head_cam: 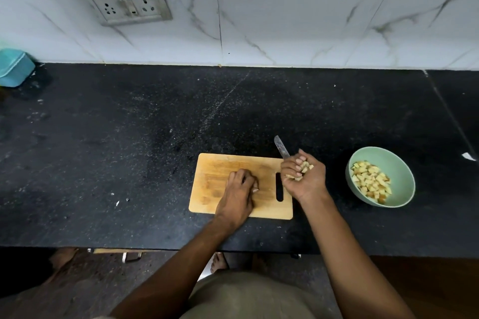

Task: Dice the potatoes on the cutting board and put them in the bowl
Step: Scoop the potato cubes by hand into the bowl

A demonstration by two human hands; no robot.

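To the right of my right hand, well apart from it across bare black worktop, sits the green bowl, already holding a heap of diced potato. That gap is what the next move turns on, as I judge it: the bowl lies straight out to the right of the cupped hand, and the right hand is far nearer to it than the left.

My right hand is turned palm up just past the right edge of the cutting board, its fingers curled around a handful of potato cubes. The knife is in that same hand, its blade sticking out beyond the fingers, away from me and tilted a little to the left, so its long axis runs crosswise to the path towards the bowl.

My left hand rests on the middle of the board with its fingers curled down. I cannot tell whether it has any pieces under it. My two hands are apart, with the board's handle slot between them.

No loose potato shows on the board, so this handful looks like one of the last to go across.
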